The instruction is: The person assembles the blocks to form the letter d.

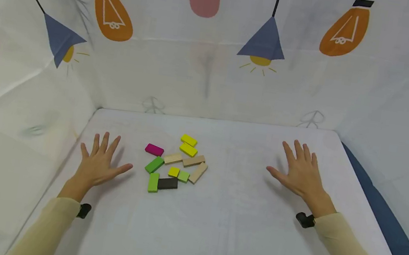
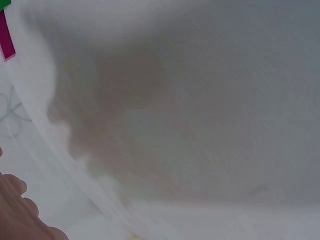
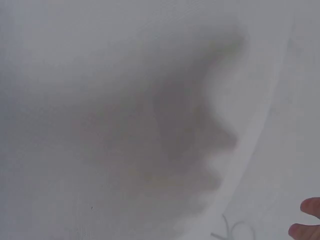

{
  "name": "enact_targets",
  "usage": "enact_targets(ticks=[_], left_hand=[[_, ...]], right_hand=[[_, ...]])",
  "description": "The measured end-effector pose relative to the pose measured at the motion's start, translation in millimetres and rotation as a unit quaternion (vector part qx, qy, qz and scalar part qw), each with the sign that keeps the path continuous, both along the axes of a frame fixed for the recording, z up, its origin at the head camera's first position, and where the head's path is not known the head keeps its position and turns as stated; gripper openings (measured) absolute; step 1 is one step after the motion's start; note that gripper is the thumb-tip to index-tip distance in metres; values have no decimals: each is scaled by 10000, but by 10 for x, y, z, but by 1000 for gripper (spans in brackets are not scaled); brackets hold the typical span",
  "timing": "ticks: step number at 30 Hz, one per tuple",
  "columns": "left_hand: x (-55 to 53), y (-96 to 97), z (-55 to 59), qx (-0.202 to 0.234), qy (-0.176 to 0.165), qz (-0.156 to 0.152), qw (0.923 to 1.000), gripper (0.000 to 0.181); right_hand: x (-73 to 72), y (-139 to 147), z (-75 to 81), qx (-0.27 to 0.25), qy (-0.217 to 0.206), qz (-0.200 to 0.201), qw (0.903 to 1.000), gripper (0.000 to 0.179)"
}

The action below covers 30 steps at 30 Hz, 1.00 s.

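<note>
Hovering over the bench [image 1: 231, 241], the left hand [image 1: 95, 167] has its fingers spread and grasps nothing, near the blocks [image 1: 194, 161] that lie grouped to its right; the right hand [image 1: 302, 175], likewise spread and empty, hovers well apart from them. Any pinch on the black block [image 1: 168, 183], its end against the bright green block [image 1: 153, 182], would best lift straight up, while the magenta block [image 1: 154, 150] at the group's far-left corner looks easier to grip cleanly.

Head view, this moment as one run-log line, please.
left hand: spread, empty | right hand: spread, empty | multicoloured rectangular blocks: loosely clustered on flat white tabletop, nearer left hand
</note>
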<state>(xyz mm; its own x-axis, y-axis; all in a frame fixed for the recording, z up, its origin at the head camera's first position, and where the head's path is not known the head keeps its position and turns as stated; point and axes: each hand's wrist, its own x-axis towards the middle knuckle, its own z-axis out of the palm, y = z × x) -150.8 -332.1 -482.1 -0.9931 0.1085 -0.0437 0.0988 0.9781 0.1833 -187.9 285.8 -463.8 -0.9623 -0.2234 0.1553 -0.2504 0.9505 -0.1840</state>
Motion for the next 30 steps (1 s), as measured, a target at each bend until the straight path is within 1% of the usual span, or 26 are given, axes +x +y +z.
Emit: enact_targets(ticks=[4, 9, 13, 16, 18, 22, 25, 30], left_hand=[[-15, 68, -11, 127, 53, -71, 9999, 109], [-22, 194, -23, 358, 50, -185, 9992, 107], [-11, 297, -38, 458, 77, -211, 9987, 106], [8, 369, -63, 505, 55, -203, 9985, 106], [25, 417, -68, 549, 109, -209, 9982, 106], [50, 512, -51, 678, 332, -250, 9968, 103], [60, 580, -39, 827, 440, -242, 9953, 100], [62, 693, -12, 1066, 432, -245, 9931, 95]], right_hand=[[-16, -109, -18, -280, 14, 14, 9996, 98], [-33, -275, -119, -540, -8, 34, 9985, 98], [-27, -463, -160, -754, 40, 126, 9971, 97], [-6, -617, -177, -878, -19, 192, 9959, 97], [4, -718, -194, -946, -58, 253, 9952, 97], [11, -916, -225, -1048, -106, 412, 9936, 98], [11, -1059, -239, -1231, -249, 546, 9906, 99], [32, -1284, -234, -1697, -635, 738, 9807, 101]])
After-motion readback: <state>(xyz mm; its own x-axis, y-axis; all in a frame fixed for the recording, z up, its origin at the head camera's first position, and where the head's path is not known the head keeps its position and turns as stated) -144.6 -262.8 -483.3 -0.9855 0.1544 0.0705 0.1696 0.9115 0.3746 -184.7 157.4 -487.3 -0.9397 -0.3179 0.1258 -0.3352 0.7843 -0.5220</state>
